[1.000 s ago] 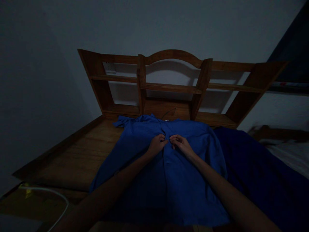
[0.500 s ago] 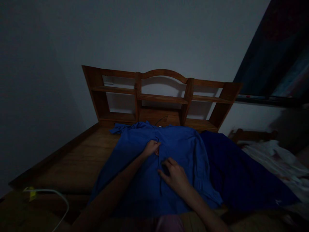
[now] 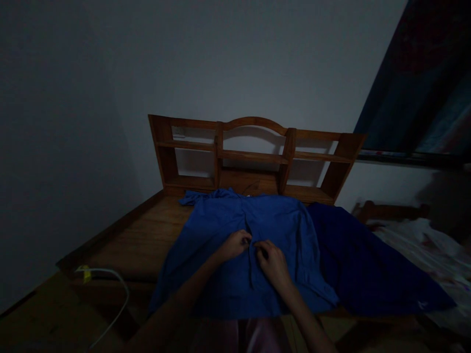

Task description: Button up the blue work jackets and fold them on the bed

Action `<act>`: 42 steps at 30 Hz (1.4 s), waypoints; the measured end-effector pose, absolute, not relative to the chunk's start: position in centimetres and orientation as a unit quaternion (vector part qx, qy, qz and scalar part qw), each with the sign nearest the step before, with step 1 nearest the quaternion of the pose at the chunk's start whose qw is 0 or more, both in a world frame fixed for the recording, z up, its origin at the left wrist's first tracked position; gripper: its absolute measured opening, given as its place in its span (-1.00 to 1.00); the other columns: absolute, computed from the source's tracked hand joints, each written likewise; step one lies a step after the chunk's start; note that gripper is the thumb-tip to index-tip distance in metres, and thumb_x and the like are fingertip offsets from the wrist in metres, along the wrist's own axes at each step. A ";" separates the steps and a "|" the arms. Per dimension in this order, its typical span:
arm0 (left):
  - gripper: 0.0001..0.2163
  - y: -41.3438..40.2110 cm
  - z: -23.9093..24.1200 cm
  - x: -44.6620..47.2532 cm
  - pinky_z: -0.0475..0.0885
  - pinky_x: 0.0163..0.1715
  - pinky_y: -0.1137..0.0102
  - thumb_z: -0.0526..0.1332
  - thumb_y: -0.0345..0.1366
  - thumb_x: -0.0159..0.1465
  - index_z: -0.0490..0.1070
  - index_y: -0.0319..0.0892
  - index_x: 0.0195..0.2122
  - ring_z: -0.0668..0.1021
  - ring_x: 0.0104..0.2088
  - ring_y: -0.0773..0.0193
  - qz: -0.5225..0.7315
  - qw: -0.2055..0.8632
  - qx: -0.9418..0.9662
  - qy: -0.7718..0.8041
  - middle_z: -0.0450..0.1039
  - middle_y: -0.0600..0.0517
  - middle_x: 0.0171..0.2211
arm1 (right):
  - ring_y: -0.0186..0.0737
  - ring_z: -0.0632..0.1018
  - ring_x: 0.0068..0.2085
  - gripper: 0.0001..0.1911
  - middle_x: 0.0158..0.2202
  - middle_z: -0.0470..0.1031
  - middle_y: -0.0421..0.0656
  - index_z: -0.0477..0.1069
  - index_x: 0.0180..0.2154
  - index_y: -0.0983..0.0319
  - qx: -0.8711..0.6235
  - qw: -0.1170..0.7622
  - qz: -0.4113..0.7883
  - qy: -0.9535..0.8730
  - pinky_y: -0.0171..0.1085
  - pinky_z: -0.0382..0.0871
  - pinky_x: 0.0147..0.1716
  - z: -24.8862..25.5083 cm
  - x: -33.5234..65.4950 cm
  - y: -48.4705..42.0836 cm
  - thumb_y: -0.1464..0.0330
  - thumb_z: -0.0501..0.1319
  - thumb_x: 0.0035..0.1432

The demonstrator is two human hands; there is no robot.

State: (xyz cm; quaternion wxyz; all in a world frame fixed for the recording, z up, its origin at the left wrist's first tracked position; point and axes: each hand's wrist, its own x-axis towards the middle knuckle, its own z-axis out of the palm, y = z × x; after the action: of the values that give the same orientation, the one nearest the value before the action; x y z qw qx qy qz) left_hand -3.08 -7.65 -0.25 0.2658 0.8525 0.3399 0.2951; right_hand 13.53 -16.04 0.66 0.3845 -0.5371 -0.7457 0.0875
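A blue shirt [image 3: 221, 264] lies spread flat on a bare wooden bed platform [image 3: 136, 235], collar toward the headboard. My left hand [image 3: 237, 243] pinches the fabric at the shirt's front opening, about midway down. My right hand [image 3: 272, 260] is closed on the other edge of the opening, right beside the left hand. The fingertips of both hands nearly meet at the placket. The room is dim, so small details such as buttons are hard to make out.
A wooden headboard with open shelves [image 3: 253, 157] stands against the wall behind the shirt. A darker blue cloth [image 3: 368, 264] lies to the right. A white cable with a yellow tag [image 3: 110, 279] runs at the left. Pale bedding [image 3: 423, 250] lies at the far right.
Both hands have moved down the shirt's front, from near the collar to its middle. My right hand, which lay flat half a second ago, now grips the fabric beside my left hand.
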 end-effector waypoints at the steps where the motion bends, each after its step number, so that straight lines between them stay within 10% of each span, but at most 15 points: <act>1: -0.75 -7.8 -0.1 -2.9 0.31 -0.28 0.49 0.07 -0.50 0.02 0.46 -0.23 -0.30 0.45 -0.30 0.33 0.295 0.259 0.848 0.355 0.43 -0.01 -0.29 | -0.28 0.46 -0.23 -0.68 -0.26 0.44 -0.15 0.44 -0.18 0.19 -0.532 0.392 0.096 -0.744 -0.33 0.28 -0.18 0.5 13.6 -15.9 0.52 -0.01 0.13; 10: -0.80 -9.4 1.4 -2.2 0.27 -0.39 0.49 0.00 -0.56 0.05 0.36 -0.23 -0.40 0.47 -0.42 0.33 0.303 0.194 0.845 0.395 0.43 0.01 -0.47 | -0.29 0.46 -0.24 -0.64 -0.27 0.44 -0.16 0.47 -0.16 0.18 -0.484 0.435 0.169 -0.740 -0.33 0.30 -0.22 0.6 14.1 -15.8 0.55 0.02 0.08; 22: -0.86 -14.5 0.3 -1.4 0.39 -0.28 0.44 0.11 -0.31 0.17 0.40 -0.21 -0.31 0.54 -0.31 0.29 0.548 0.357 0.592 0.471 0.49 -0.01 -0.34 | -0.29 0.44 -0.23 -0.87 -0.28 0.40 -0.18 0.39 -0.29 0.20 -0.442 0.477 0.130 -0.748 -0.31 0.28 -0.20 2.5 12.8 -15.4 0.39 0.07 0.21; 42: -0.79 -14.4 -0.7 -2.0 0.42 -0.33 0.46 0.21 -0.23 0.13 0.46 -0.25 -0.28 0.54 -0.32 0.26 0.542 0.486 0.522 0.445 0.51 -0.04 -0.35 | -0.29 0.43 -0.26 -0.89 -0.31 0.38 -0.15 0.34 -0.29 0.22 -0.455 0.455 0.166 -0.747 -0.31 0.28 -0.24 1.6 13.1 -15.2 0.37 0.07 0.22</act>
State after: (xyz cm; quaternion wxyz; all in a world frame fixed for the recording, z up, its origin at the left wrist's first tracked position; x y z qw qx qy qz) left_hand -1.99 -14.37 -0.74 0.4856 0.5218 0.4448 0.5423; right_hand 13.05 -15.24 1.56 0.4552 -0.4551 -0.7472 0.1657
